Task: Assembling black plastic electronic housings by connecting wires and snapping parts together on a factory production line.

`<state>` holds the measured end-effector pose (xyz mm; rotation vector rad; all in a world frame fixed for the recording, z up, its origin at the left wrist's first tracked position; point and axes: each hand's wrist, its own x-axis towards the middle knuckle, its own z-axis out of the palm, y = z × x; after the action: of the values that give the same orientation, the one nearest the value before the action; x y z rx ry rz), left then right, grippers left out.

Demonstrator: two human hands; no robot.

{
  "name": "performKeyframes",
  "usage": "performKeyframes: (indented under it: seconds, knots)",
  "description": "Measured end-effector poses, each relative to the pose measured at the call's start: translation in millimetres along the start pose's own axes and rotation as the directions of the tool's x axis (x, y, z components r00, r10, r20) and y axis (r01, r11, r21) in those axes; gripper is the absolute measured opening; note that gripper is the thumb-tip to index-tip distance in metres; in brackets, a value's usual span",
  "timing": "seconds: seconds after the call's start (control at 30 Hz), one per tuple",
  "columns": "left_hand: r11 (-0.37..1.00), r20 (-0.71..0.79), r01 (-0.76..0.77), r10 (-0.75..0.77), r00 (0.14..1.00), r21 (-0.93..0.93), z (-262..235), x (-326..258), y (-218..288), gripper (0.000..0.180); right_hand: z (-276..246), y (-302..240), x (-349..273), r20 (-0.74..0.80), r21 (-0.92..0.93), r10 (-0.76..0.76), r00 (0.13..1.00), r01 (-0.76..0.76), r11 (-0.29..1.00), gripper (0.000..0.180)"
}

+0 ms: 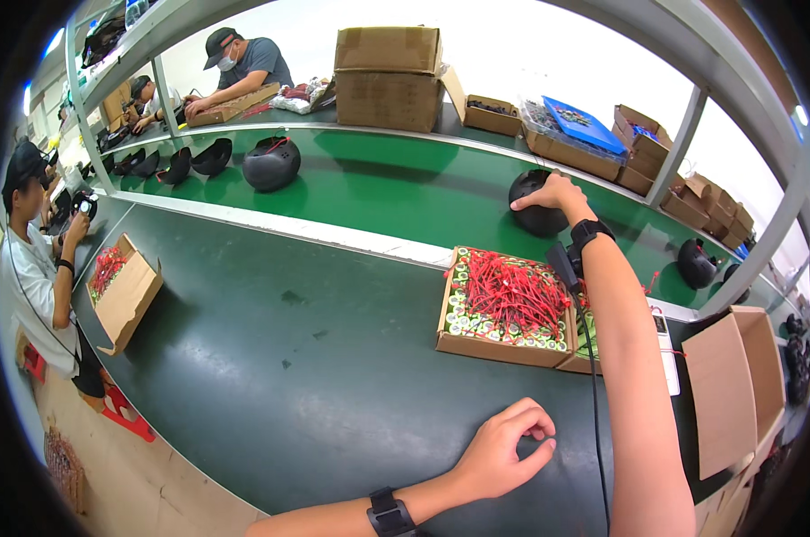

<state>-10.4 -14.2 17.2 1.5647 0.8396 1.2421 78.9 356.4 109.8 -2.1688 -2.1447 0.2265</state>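
Observation:
My right hand (pixel 549 192) reaches far forward and rests on top of a black helmet (pixel 537 215) on the green conveyor belt (pixel 396 183). My left hand (pixel 505 450) lies on the dark green workbench (pixel 279 349) near the front edge, fingers curled into a loose ring, holding nothing I can see. Between the two hands stands an open cardboard box (pixel 503 345) of green-and-white round cells covered with red wires (pixel 510 291). A black cable runs down my right forearm from a wrist band.
More black helmets (pixel 271 163) sit further left on the belt, another (pixel 697 262) at right. Cardboard boxes (pixel 388 76) stand behind the belt. An open box (pixel 125 295) lies at left, an empty one (pixel 736 380) at right. A person in white (pixel 38 268) works at left; two others work at the far side.

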Motion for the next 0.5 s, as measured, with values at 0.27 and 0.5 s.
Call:
performKeyframes:
  seconds: [0.27,0.5]
  knots:
    - [0.999,-0.046,-0.027,0.025,0.999,-0.042,8,2,-2,0.007,-84,56,-117,-0.315,0.650,-0.381,0.869,0.490,0.582,0.074]
    - [1.000,-0.053,-0.020,0.019,0.998,-0.010,-3,-8,-8,0.004,-127,54,-378,-0.523,0.801,-0.821,0.231,0.463,-0.380,0.030]
